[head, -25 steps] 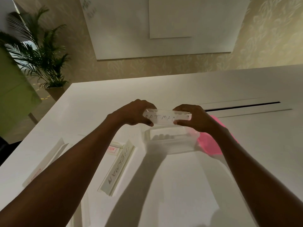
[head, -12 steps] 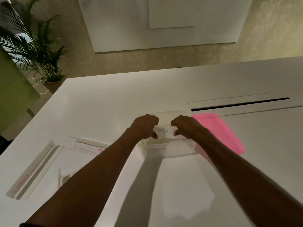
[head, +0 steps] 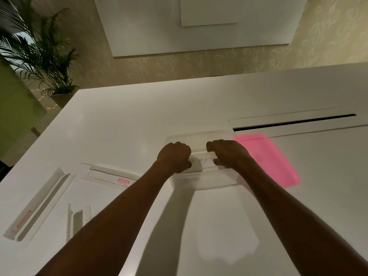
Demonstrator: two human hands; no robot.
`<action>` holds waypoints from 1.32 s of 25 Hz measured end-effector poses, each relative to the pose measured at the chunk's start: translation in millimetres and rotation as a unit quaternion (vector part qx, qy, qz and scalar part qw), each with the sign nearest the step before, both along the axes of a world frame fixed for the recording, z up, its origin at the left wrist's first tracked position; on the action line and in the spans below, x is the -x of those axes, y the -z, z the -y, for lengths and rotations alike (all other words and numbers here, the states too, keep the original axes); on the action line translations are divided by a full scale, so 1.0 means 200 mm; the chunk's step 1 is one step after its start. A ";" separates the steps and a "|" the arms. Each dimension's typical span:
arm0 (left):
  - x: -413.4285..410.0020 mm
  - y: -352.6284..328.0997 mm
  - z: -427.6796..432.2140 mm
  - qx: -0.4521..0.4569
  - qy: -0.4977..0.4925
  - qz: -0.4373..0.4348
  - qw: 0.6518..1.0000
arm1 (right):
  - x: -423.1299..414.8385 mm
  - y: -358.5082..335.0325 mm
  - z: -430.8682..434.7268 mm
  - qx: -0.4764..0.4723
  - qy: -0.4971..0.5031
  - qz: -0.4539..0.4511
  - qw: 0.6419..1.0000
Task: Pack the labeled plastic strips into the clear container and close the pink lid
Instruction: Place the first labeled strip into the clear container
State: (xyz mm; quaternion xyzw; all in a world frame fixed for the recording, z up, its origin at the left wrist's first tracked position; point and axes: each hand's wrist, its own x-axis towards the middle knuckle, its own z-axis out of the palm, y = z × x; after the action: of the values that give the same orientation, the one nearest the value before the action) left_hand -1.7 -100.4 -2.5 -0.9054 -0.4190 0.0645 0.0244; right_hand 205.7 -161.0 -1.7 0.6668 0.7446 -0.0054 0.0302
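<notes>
Left hand (head: pixel 174 156): fingers curled round the left end of the clear plastic strip with handwritten letters (head: pixel 203 163), centre frame.
Right hand (head: pixel 227 154): grips its right end.
Strip: inside the clear rectangular plastic container (head: pixel 199 135).
Flat pink lid (head: pixel 266 156): on the white table (head: pixel 139 120), just right of the container.
Loose clear strips (head: pixel 111 175): lower left.

An office or meeting room is suggested. A large white desk (head: pixel 139 120) is seen with a long dark slot (head: pixel 294 122) cut into its top. A whiteboard (head: pixel 143 26) is mounted on pale leaf-patterned wallpaper (head: pixel 179 66), and a potted palm (head: pixel 45 56) is placed by the desk's far corner.
</notes>
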 end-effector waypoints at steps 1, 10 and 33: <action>0.00 0.00 0.01 -0.009 0.003 0.001 1.000 | 0.01 0.00 0.00 -0.009 -0.005 0.002 1.000; 0.00 -0.02 0.04 -0.007 -0.032 0.064 0.997 | 0.05 -0.06 0.03 -0.022 0.052 -0.044 0.997; 0.88 -0.21 0.09 -0.191 -0.081 0.247 0.947 | 0.94 -0.34 -0.08 -0.202 -0.049 -0.035 0.978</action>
State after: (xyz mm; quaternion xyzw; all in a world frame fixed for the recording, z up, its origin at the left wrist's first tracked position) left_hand -176.8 -119.3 40.4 -0.8341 -0.4887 -0.2405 0.0878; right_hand 16.8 -144.9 66.3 0.6216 0.7624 0.1233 -0.1308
